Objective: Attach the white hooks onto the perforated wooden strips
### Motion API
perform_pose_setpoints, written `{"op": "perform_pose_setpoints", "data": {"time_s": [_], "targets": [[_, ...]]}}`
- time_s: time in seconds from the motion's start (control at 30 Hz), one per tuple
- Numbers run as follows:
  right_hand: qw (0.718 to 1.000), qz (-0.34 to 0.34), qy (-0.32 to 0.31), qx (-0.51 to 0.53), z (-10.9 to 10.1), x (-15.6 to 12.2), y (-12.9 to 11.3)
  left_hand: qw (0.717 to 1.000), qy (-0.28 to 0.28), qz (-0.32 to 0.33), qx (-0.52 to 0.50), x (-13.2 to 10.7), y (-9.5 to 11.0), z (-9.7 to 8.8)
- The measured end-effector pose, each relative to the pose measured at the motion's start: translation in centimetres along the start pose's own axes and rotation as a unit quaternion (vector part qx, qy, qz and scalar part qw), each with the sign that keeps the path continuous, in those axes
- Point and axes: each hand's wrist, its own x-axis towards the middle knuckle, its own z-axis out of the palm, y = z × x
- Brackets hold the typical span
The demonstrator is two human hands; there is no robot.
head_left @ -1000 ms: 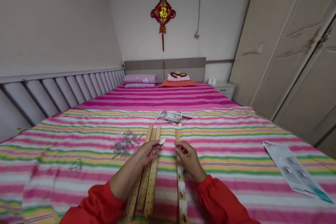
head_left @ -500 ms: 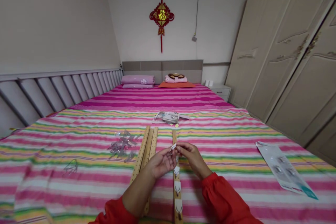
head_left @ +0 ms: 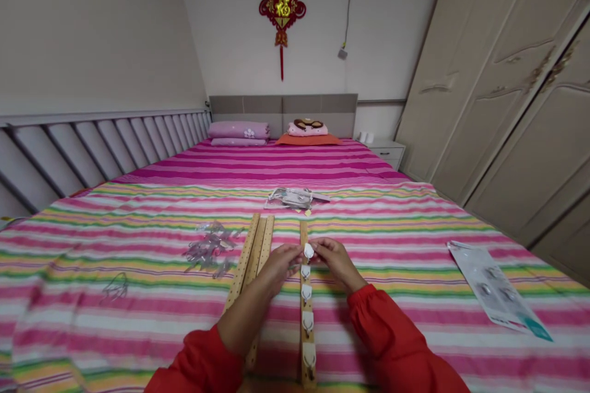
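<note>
A small white wall hook [head_left: 308, 251] is pinched between my left hand [head_left: 282, 265] and my right hand [head_left: 332, 258], one on each side of it. It is over the far part of a narrow wooden strip [head_left: 303, 231]; whether it touches the wood I cannot tell. Several white hooks sit in a row along the strip nearer to me, the closest hook [head_left: 309, 354] near its front end. Left of my left forearm, perforated wooden strips [head_left: 249, 258] lie side by side, partly covered by that arm.
On the striped bedspread [head_left: 152, 325] lies a pile of clear plastic pieces [head_left: 212, 249], with a thin clear loop-like item [head_left: 115, 286] farther left. Beyond the strips is a clear packet [head_left: 295, 198]. A blister pack [head_left: 498, 291] lies to the right. Wardrobe doors [head_left: 516, 110] stand beyond.
Both hands have brought the hook down over the strip's far part, and its white face now points toward me. The view has tipped slightly downward.
</note>
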Motion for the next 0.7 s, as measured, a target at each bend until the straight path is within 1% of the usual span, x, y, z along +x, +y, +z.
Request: {"op": "perform_pose_setpoints", "data": {"time_s": [0.1, 0.23, 0.3, 0.5, 0.6, 0.7], "targets": [[1.000, 0.004, 0.013, -0.005, -0.1, 0.7, 0.3, 0.999, 0.008, 0.031, 0.030, 0.6, 0.6, 0.5], [0.999, 0.006, 0.035, 0.000, -0.1, 1.7, 0.8, 0.996, -0.037, 0.052, 0.055, 2.0, 0.8, 0.8], [0.999, 0.012, 0.044, 0.004, -0.3, 2.1, 1.3, 0.995, -0.045, 0.061, 0.061, 3.0, 0.4, 0.6], [0.997, 0.034, 0.069, 0.020, -1.1, 2.6, 3.8, 0.996, 0.041, 0.027, 0.078, 5.8, -2.1, -0.7], [0.996, 0.041, 0.075, 0.018, -1.4, 2.9, 4.8, 0.995, 0.061, 0.014, 0.081, 6.8, -3.1, -1.1], [0.996, 0.042, 0.078, 0.011, -1.7, 3.3, 5.3, 0.994, 0.069, -0.002, 0.087, 7.6, -3.6, -1.1]]}}
